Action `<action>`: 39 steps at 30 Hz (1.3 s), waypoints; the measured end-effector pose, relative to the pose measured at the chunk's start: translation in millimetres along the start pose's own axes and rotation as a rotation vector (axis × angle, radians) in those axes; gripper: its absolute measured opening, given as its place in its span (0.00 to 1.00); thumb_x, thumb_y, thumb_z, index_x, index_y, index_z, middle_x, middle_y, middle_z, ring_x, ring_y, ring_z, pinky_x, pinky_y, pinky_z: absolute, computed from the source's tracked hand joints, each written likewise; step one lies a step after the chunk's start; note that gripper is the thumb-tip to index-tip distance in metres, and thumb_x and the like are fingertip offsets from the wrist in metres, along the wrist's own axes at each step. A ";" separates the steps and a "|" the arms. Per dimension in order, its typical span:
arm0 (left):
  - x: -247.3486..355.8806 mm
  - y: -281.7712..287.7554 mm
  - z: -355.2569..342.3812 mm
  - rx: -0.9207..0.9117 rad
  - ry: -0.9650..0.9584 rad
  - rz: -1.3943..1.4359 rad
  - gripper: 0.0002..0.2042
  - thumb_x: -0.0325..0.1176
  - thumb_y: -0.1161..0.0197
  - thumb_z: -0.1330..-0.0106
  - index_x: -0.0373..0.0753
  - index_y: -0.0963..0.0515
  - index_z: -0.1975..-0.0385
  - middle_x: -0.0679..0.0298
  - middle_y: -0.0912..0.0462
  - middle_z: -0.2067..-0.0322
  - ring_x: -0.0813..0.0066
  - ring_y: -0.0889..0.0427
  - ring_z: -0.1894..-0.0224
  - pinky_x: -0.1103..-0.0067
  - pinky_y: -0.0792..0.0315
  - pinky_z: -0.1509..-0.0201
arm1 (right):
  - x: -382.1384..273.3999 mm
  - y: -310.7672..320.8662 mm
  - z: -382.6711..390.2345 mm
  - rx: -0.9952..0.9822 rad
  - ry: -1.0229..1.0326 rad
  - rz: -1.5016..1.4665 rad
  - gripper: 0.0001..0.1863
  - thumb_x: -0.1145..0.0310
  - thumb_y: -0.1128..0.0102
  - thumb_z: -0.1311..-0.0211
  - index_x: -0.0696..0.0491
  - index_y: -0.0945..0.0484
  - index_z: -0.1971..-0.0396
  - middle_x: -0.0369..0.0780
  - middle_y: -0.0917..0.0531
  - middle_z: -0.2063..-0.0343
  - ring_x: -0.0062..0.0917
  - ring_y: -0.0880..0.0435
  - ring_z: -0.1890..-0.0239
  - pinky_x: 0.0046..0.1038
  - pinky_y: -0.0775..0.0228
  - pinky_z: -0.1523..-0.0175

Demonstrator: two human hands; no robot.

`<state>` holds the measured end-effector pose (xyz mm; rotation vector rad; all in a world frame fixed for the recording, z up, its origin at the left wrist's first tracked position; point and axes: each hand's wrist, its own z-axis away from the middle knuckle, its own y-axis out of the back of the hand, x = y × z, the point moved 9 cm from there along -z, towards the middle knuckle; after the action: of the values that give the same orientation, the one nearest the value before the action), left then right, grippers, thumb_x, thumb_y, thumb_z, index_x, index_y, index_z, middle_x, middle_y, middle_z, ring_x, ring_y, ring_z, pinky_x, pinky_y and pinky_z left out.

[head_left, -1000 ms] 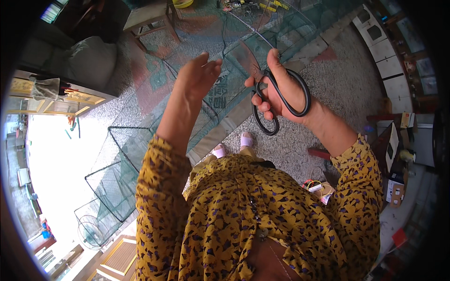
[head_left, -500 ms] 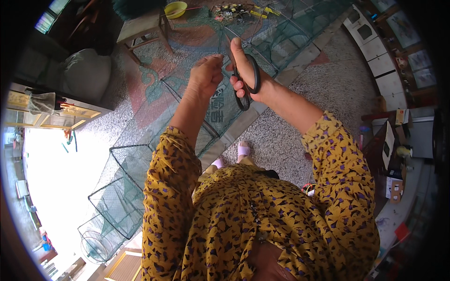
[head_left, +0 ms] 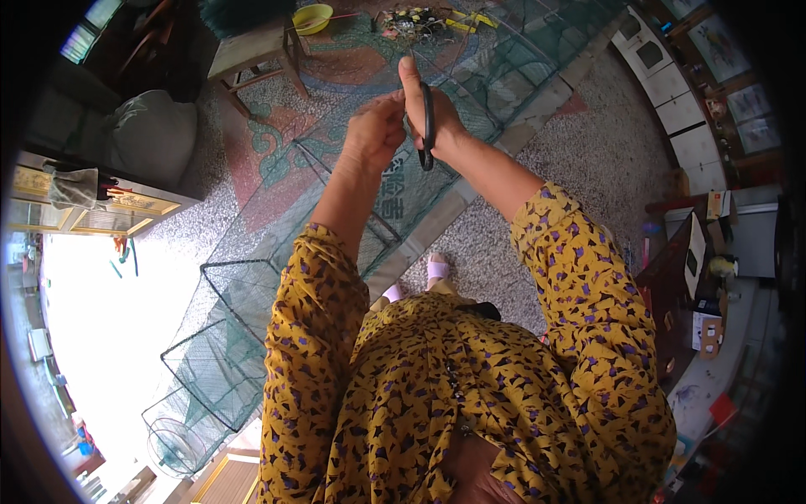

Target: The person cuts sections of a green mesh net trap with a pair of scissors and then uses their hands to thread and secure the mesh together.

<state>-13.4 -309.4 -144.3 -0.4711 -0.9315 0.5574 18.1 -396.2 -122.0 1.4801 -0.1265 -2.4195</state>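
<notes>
My right hand (head_left: 438, 111) is closed round a pair of scissors with black handles (head_left: 427, 134), thumb pointing up; its blades are mostly hidden by the hands. Close against it, my left hand (head_left: 374, 133) is held in a pinch, and what lies between its fingers is too small to make out. Below both hands a long green net trap (head_left: 290, 223) with dark square frames stretches across the floor, from the lower left to the upper right.
A wooden stool (head_left: 256, 57) stands at the far left, near a yellow basin (head_left: 312, 18). Beyond my hands lies a small pile of colourful bits (head_left: 413, 23). White cabinets (head_left: 676, 109) line the right side. A grey rounded cover (head_left: 155, 134) sits at the left.
My right hand has moved left, up against my left hand, and the scissors have turned so their handles show edge-on. My left hand has shifted only slightly.
</notes>
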 end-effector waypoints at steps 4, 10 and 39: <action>-3.7 -6.0 -0.5 -0.025 0.007 0.031 0.05 0.30 0.51 0.32 0.41 0.28 0.69 0.76 0.39 0.85 0.88 0.47 0.87 0.88 0.53 0.86 | 2.2 13.8 -6.0 0.020 -0.011 0.017 0.39 0.26 0.58 0.47 0.52 0.35 0.89 0.34 0.36 0.94 0.19 0.37 0.94 0.24 0.47 0.90; 7.7 -4.9 -6.5 -0.107 -0.062 0.311 0.08 0.27 0.45 0.37 0.36 0.28 0.60 0.74 0.37 0.82 0.87 0.47 0.87 0.87 0.52 0.85 | -0.6 13.5 3.4 -0.065 -0.067 -0.072 0.40 0.26 0.57 0.47 0.56 0.31 0.77 0.33 0.36 0.92 0.16 0.38 0.93 0.20 0.46 0.89; 116.5 4.0 99.7 -0.200 0.182 0.433 0.12 0.31 0.56 0.27 0.30 0.32 0.51 0.69 0.38 0.77 0.85 0.49 0.83 0.85 0.51 0.82 | 338.6 267.4 255.8 0.677 -0.390 -0.164 0.29 0.54 0.33 0.49 0.48 0.27 0.47 0.44 0.17 0.68 0.30 0.18 0.66 0.31 0.29 0.62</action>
<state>-43.1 -219.1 -23.9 -0.9007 -0.7145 0.8009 -295.0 -772.5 -231.3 1.2415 -1.0311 -2.9414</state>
